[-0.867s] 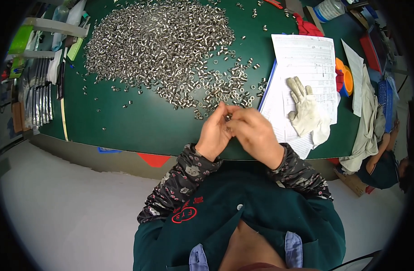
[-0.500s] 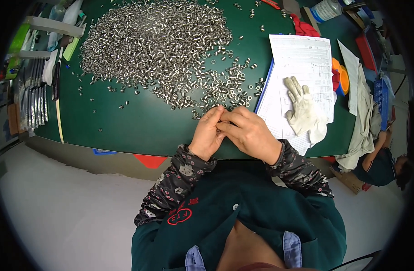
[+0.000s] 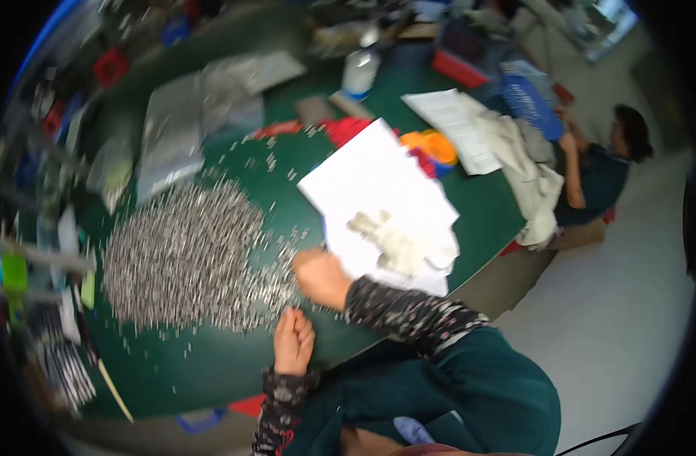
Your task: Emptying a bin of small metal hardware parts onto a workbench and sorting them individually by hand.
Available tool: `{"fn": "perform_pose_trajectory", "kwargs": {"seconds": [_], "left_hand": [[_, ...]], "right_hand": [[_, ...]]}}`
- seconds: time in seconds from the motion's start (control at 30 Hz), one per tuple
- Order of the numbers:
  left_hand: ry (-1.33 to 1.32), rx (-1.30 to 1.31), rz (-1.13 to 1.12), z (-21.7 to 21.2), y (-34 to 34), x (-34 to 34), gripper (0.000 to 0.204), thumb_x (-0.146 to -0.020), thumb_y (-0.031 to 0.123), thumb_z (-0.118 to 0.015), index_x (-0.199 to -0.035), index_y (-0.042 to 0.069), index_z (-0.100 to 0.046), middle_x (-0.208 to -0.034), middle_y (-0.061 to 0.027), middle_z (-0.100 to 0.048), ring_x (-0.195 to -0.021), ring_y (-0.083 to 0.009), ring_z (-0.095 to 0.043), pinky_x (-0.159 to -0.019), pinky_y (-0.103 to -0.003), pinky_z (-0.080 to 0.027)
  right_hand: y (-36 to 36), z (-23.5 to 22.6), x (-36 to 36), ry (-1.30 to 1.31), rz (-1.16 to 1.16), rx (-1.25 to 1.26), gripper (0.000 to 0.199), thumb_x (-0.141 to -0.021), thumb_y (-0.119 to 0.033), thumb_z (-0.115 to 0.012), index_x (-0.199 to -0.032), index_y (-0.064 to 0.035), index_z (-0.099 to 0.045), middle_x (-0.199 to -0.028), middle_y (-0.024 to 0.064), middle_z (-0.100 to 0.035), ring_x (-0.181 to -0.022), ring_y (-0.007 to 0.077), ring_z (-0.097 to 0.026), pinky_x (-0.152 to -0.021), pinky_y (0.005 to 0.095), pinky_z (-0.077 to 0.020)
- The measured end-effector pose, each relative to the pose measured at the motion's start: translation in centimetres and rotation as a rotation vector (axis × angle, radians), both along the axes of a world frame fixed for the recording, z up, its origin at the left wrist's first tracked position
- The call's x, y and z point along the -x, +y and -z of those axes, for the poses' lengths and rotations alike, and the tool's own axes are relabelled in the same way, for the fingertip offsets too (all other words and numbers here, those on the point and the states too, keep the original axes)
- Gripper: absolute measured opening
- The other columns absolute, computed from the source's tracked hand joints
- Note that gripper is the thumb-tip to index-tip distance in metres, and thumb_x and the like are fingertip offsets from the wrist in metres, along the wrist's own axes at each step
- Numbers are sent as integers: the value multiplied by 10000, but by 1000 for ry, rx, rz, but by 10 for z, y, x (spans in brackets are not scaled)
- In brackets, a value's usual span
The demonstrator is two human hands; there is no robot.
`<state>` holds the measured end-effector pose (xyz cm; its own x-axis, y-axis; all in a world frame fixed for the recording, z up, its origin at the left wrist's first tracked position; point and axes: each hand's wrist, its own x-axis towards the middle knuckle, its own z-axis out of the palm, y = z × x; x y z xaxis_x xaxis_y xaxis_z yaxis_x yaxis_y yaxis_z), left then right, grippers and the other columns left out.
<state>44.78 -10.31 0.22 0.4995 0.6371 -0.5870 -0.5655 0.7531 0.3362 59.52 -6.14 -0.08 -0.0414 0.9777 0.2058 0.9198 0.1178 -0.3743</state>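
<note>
A large heap of small silvery metal rings (image 3: 184, 258) lies on the green table (image 3: 431, 213), thinning into loose pieces on its right side. At the heap's near right edge is my left hand (image 3: 294, 342), its fingers curled closed. Whatever may be inside them is hidden. My right hand (image 3: 323, 279) is just above and to the right, over the scattered rings and close to the paper sheets (image 3: 374, 171). Its fingers look curled in too, but motion smears them and no held thing can be made out.
A whitish work glove (image 3: 397, 242) rests on the papers. Beyond are an orange roll (image 3: 433, 146), red cloth (image 3: 346, 131), a clear bottle (image 3: 360, 72) and plastic bags (image 3: 173, 121). Light cloth (image 3: 526, 186) hangs over the right edge; another person (image 3: 595, 171) is there, hands on a blue basket (image 3: 532, 105).
The view has swung to the right and blurred. My hands, together before, are now apart, with the right one farther out toward the loose rings and papers.
</note>
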Motion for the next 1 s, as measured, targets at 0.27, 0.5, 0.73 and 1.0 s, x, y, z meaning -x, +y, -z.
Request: {"fn": "perform_pose_trajectory", "kwargs": {"seconds": [0.27,0.5,0.73,1.0], "left_hand": [[72,-29,174,0,18,-9,236,-885,252,-415,-750,64,-459,-551,18,-332,-445,-70,-303,-345,-187,-244],[110,-27,208,1,26,-13,234,-877,255,-434,-747,63,-464,-545,17,-334,-438,-74,-310,-340,-188,-250],[110,-18,159,-2,23,-4,238,-881,255,-424,-750,61,-468,-561,15,-347,-458,-76,-317,-348,-187,-250],[95,-24,67,3,8,3,210,-889,228,-403,-787,54,-459,-597,6,-370,-481,-80,-336,-367,-185,-259]], "right_hand": [[-6,4,-1,-59,-23,-132,57,-571,-99,-554,-594,-47,-560,-659,77,-527,-652,212,-531,-519,313,-418],[-7,3,-4,-21,-23,-122,72,-634,-108,-516,-628,-40,-538,-681,69,-516,-673,214,-526,-540,309,-438],[-17,-6,-6,95,37,-100,77,-671,-94,-503,-699,-56,-564,-730,68,-534,-736,222,-543,-589,331,-435],[-21,-15,-18,157,-14,17,71,-619,-42,-519,-689,-46,-527,-676,112,-508,-635,281,-542,-542,372,-440]]}}
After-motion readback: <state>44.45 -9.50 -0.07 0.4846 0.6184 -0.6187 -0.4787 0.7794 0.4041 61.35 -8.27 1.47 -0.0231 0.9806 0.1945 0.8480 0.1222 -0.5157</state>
